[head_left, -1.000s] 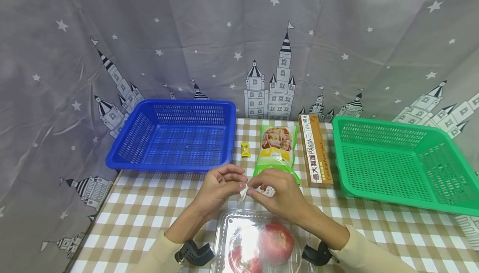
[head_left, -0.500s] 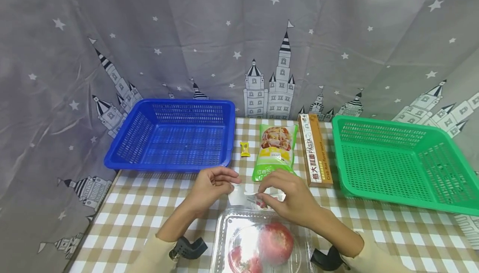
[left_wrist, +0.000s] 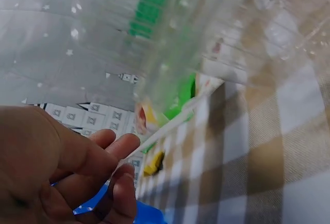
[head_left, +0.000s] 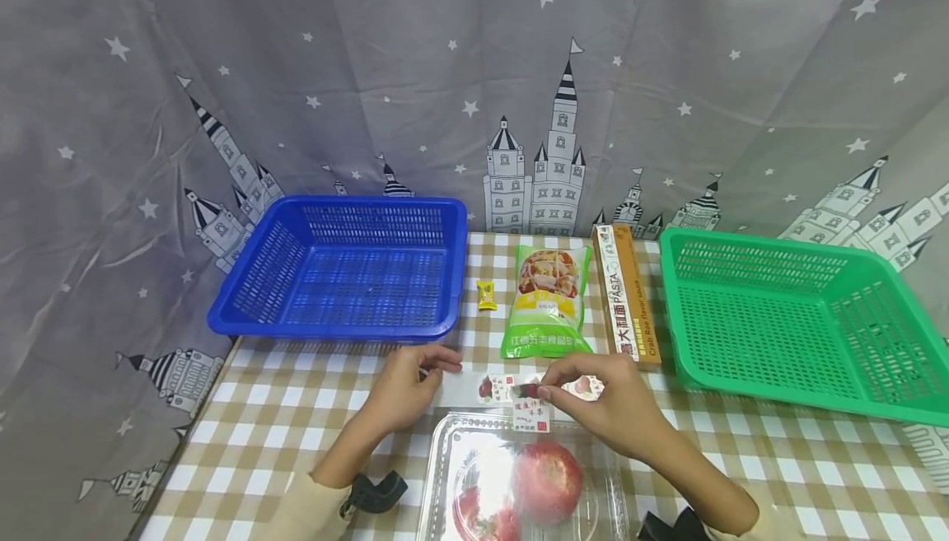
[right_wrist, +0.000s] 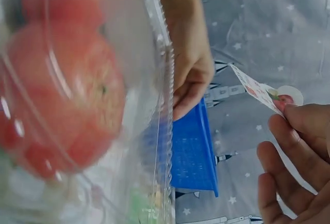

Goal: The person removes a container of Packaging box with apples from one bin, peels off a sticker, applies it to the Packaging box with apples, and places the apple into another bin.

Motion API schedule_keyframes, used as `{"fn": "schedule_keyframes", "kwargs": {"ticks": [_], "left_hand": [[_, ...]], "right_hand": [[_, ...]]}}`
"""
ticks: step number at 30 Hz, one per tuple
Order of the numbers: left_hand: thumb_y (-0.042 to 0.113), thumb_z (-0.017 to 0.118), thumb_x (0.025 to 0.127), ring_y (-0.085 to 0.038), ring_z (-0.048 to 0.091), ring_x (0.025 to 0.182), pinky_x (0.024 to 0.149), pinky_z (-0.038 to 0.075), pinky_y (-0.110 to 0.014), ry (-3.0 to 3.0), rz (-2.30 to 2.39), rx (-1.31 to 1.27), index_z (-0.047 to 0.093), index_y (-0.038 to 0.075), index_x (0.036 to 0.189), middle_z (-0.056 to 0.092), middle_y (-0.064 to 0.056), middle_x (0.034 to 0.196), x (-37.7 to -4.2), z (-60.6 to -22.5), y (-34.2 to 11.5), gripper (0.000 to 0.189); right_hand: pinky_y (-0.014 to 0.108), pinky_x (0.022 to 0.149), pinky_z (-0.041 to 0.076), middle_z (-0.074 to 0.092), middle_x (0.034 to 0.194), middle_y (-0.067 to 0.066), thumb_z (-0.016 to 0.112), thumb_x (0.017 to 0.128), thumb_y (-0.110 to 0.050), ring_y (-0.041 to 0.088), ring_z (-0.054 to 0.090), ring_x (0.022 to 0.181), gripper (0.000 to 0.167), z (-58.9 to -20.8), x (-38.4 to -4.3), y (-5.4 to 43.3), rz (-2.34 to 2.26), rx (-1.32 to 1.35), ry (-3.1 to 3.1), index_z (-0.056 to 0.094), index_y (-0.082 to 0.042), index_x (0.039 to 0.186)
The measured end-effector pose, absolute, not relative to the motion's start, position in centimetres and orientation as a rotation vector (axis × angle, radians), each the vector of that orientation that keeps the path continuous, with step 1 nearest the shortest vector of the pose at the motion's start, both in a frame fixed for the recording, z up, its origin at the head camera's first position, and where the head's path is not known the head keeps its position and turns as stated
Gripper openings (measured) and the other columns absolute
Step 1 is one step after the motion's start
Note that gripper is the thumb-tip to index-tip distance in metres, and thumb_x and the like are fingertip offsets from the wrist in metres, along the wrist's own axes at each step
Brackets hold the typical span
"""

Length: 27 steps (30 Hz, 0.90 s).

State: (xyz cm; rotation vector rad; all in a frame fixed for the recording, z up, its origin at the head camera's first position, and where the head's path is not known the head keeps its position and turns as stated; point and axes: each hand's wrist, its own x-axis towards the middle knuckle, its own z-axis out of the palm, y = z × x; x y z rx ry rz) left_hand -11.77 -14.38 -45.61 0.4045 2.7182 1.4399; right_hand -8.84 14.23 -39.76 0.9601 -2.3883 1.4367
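My left hand (head_left: 404, 386) holds the left end of a pale label strip (head_left: 458, 391) between thumb and fingers; the left wrist view shows the strip (left_wrist: 165, 127) nearly edge-on. My right hand (head_left: 611, 401) pinches a printed sticker (head_left: 530, 416) with a red fruit picture between thumb and forefinger. In the right wrist view that sticker (right_wrist: 253, 89) stands clear of the other fingers. More fruit stickers show along the strip, behind the pinched one. Just below the hands lies a clear plastic clamshell box (head_left: 443, 450) with red apples (head_left: 547, 483) inside.
A blue basket (head_left: 337, 331) stands back left, a green basket (head_left: 815, 405) at right. Between them lie a small yellow packet (head_left: 486, 296), a green food bag (head_left: 546, 310) and a pasta box (head_left: 626, 294). A checked cloth (head_left: 252, 417) covers the table.
My hands have moved apart from their close meeting above the box. The strip has come into view stretched between them, and the right hand has drawn a sticker toward the box.
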Motion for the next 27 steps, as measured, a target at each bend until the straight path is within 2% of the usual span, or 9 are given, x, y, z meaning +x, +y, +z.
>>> {"fn": "schedule_keyframes", "kwargs": {"ticks": [4, 11, 13, 16, 19, 21, 23, 25, 27], "left_hand": [[-0.009, 0.06, 0.084, -0.016, 0.063, 0.082, 0.073, 0.051, -0.032, 2.749, 1.405, 0.384, 0.074, 0.006, 0.099, 0.073, 0.001, 0.092, -11.8, -46.2, -14.6, 0.026], [-0.004, 0.064, 0.082, -0.011, 0.042, 0.05, 0.045, 0.039, -0.026, 2.712, 1.364, 0.358, 0.073, 0.005, 0.106, 0.061, -0.004, 0.075, -11.5, -47.3, -15.4, 0.026], [-0.002, 0.066, 0.083, -0.01, 0.042, 0.052, 0.049, 0.041, -0.026, 2.72, 1.351, 0.371, 0.072, 0.006, 0.108, 0.063, -0.003, 0.08, -11.4, -47.5, -15.6, 0.027], [0.0, 0.068, 0.082, -0.011, 0.046, 0.061, 0.061, 0.045, -0.029, 2.745, 1.342, 0.406, 0.071, 0.006, 0.11, 0.068, -0.002, 0.098, -11.1, -47.7, -15.9, 0.029], [0.001, 0.068, 0.084, -0.013, 0.049, 0.067, 0.064, 0.046, -0.029, 2.744, 1.338, 0.438, 0.071, 0.009, 0.111, 0.067, 0.0, 0.096, -10.6, -47.8, -16.1, 0.028], [0.002, 0.067, 0.087, -0.012, 0.056, 0.077, 0.069, 0.049, -0.028, 2.728, 1.361, 0.459, 0.071, 0.01, 0.111, 0.067, 0.001, 0.096, -10.2, -47.8, -16.2, 0.026], [0.003, 0.065, 0.089, -0.013, 0.059, 0.082, 0.071, 0.051, -0.028, 2.694, 1.393, 0.47, 0.07, 0.011, 0.11, 0.067, 0.001, 0.096, -9.5, -47.6, -16.3, 0.023], [0.005, 0.064, 0.092, -0.015, 0.061, 0.09, 0.077, 0.053, -0.031, 2.667, 1.427, 0.477, 0.07, 0.009, 0.11, 0.069, -0.001, 0.104, -8.8, -47.4, -16.2, 0.02], [0.009, 0.062, 0.095, -0.015, 0.064, 0.088, 0.076, 0.054, -0.031, 2.635, 1.451, 0.481, 0.069, 0.008, 0.111, 0.07, -0.003, 0.103, -8.1, -47.1, -16.2, 0.018]], "right_hand": [[0.031, 0.07, 0.055, 0.07, 0.084, -0.011, 0.077, 0.086, -0.012, 0.013, 0.066, 0.074, 0.009, -39.5, -7.7, 14.6, 1.705, 0.846, -2.516, 0.073, -0.02, 0.087], [0.034, 0.064, 0.057, 0.07, 0.088, 0.001, 0.074, 0.087, -0.007, 0.019, 0.068, 0.076, 0.003, -39.9, -6.0, 14.4, 2.05, 0.832, -2.618, 0.072, -0.009, 0.087], [0.034, 0.064, 0.057, 0.069, 0.09, 0.004, 0.074, 0.087, -0.006, 0.018, 0.068, 0.08, 0.004, -40.2, -5.6, 14.4, 2.107, 0.846, -2.613, 0.071, -0.009, 0.085], [0.035, 0.062, 0.058, 0.068, 0.093, 0.008, 0.073, 0.087, -0.007, 0.019, 0.067, 0.081, 0.005, -40.8, -5.2, 14.4, 2.19, 0.853, -2.605, 0.071, -0.011, 0.086], [0.034, 0.058, 0.057, 0.069, 0.09, 0.009, 0.072, 0.088, -0.005, 0.018, 0.067, 0.075, 0.004, -41.2, -4.8, 14.4, 2.25, 0.814, -2.609, 0.071, -0.01, 0.088], [0.031, 0.056, 0.056, 0.069, 0.086, 0.008, 0.072, 0.088, -0.007, 0.016, 0.066, 0.07, 0.002, -41.5, -4.6, 14.5, 2.258, 0.765, -2.625, 0.071, -0.007, 0.09], [0.029, 0.055, 0.056, 0.069, 0.083, 0.007, 0.073, 0.088, -0.009, 0.014, 0.065, 0.067, 0.006, -41.6, -4.3, 14.4, 2.256, 0.701, -2.646, 0.071, -0.004, 0.091], [0.027, 0.055, 0.054, 0.069, 0.081, 0.005, 0.074, 0.088, -0.014, 0.012, 0.064, 0.066, 0.012, -41.6, -4.1, 14.4, 2.236, 0.638, -2.676, 0.071, -0.003, 0.09], [0.026, 0.055, 0.054, 0.069, 0.079, 0.004, 0.076, 0.086, -0.016, 0.012, 0.063, 0.065, 0.015, -41.7, -3.9, 14.3, 2.215, 0.575, -2.715, 0.071, -0.002, 0.088]]}}
